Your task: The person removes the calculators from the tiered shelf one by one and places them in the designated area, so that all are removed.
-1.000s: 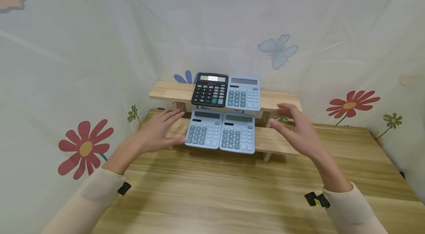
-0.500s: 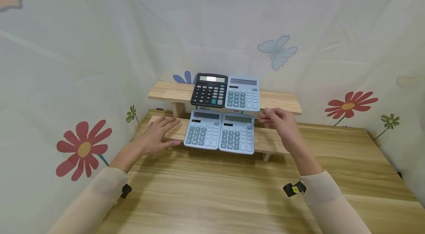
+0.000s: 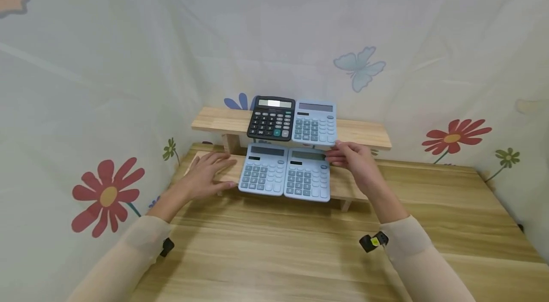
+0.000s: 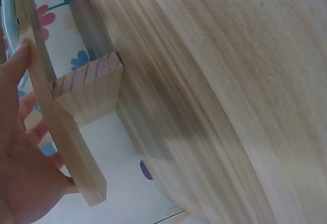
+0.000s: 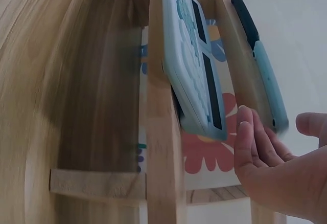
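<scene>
Two light blue calculators lie side by side on the lower shelf in the head view, a left one (image 3: 263, 168) and a right one (image 3: 307, 176). On the upper shelf, a black calculator (image 3: 271, 118) sits left of another light blue calculator (image 3: 315, 122). My left hand (image 3: 206, 176) rests on the lower shelf's left end, fingers spread, its thumb (image 4: 18, 60) by the front edge. Beside the right lower calculator's upper corner is my right hand (image 3: 360, 164). In the right wrist view, its fingers (image 5: 255, 142) and thumb are apart with nothing held; contact with the calculator is unclear.
The wooden stand has an upper shelf (image 3: 364, 133) and a lower shelf (image 3: 345, 185) on short legs. It stands at the back of a wood-grain table (image 3: 274, 249), close to a flower-printed cloth (image 3: 274, 30) behind and at both sides.
My right hand has moved left, from the shelf's right side to the right lower calculator's corner. The left hand has come down onto the shelf's left end. The calculators stay in place.
</scene>
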`<control>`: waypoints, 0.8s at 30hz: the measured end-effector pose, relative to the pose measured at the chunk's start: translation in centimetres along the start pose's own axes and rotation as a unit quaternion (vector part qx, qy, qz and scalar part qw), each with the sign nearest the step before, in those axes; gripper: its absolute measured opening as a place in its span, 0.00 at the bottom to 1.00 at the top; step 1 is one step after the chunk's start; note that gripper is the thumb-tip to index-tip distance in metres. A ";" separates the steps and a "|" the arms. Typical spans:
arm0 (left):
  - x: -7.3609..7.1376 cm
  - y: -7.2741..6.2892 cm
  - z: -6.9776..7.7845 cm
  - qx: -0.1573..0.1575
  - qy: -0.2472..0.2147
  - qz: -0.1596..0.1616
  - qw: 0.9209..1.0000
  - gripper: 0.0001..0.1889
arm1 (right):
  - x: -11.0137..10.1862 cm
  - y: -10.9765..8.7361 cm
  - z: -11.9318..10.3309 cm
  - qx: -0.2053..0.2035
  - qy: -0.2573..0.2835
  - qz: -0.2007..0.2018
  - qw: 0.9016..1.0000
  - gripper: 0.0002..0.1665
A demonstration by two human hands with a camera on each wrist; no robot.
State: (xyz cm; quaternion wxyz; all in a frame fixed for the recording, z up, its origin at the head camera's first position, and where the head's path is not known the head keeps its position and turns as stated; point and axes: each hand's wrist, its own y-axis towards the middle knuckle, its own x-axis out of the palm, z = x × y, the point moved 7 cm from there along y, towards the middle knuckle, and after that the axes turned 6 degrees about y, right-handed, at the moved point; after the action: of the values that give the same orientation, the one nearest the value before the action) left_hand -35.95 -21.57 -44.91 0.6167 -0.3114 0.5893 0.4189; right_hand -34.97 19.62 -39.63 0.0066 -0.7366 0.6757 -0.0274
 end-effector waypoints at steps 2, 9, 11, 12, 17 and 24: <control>0.0 0.0 0.1 0.002 0.001 0.005 1.000 0.44 | 0.2 0.1 0.2 0.003 0.010 -0.001 1.000 0.32; -0.1 -0.2 0.2 -0.002 -0.002 0.011 1.000 0.42 | 1.1 0.5 0.7 -0.001 0.045 -0.001 0.999 0.29; -0.1 -0.1 0.3 -0.002 -0.004 0.009 1.000 0.42 | 1.0 0.5 0.5 -0.007 0.043 -0.001 0.999 0.28; -0.1 0.0 0.3 -0.003 -0.006 0.008 1.000 0.42 | 1.0 0.4 0.4 -0.010 0.042 -0.001 0.999 0.28; -0.1 0.0 0.5 -0.001 -0.006 0.008 1.000 0.42 | 0.5 -0.3 0.6 -0.010 0.045 -0.003 0.999 0.25; 0.0 -0.2 0.2 0.001 -0.001 0.012 1.000 0.43 | -0.2 -1.4 0.8 -0.024 0.046 -0.011 0.999 0.25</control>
State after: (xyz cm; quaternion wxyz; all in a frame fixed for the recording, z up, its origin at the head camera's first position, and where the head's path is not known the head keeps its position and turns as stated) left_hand -35.69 -21.49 -44.91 0.6125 -0.3034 0.5926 0.4261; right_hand -33.54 19.96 -40.37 -0.0420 -0.7421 0.6675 -0.0450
